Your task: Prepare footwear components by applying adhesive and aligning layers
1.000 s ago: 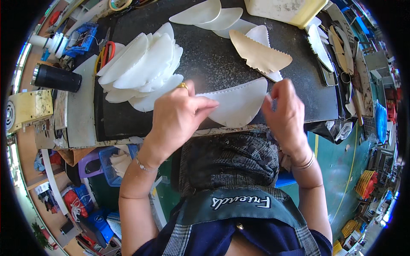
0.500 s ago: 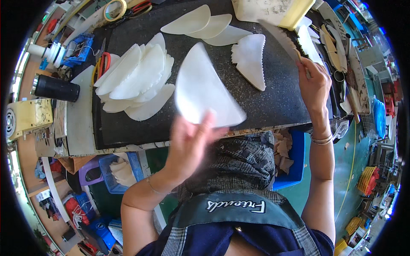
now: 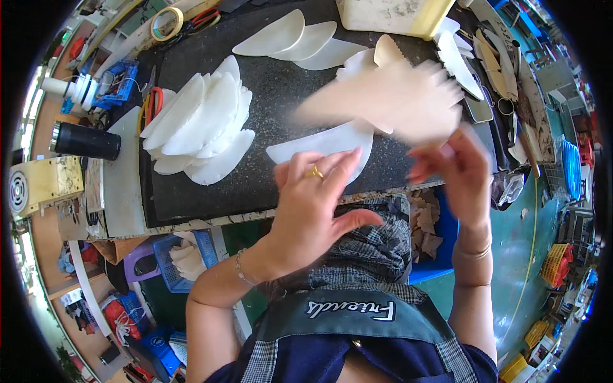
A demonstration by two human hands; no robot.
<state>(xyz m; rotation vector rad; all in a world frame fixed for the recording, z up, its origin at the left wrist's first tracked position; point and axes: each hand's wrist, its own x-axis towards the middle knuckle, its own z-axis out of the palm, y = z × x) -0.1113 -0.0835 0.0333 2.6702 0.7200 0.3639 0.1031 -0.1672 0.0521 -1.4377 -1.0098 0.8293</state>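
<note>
A blurred tan piece with a scalloped edge (image 3: 389,99) is above the table, its right end at the fingers of my right hand (image 3: 461,175). My right hand is smeared too, but its fingertips look closed on the piece. My left hand (image 3: 313,204) is open, thumb spread, its fingertips over the near edge of a white half-moon sheet (image 3: 329,142). Beyond the tan piece, a smaller tan tip (image 3: 387,50) and a white scalloped piece (image 3: 355,62) show in part; the rest of both is hidden.
Several white curved sheets (image 3: 198,121) are piled on the black mat at left; others (image 3: 274,35) overlap at the back. Red-handled scissors (image 3: 153,105), a black flask (image 3: 85,140), a yellowish tub (image 3: 396,16) and a tape roll (image 3: 167,24) surround them. A blue bin (image 3: 440,255) holds tan scraps below.
My left hand has laid the white half-moon sheet on the mat and opened. My right hand has moved nearer with the tan scalloped piece, which now sweeps over the middle.
</note>
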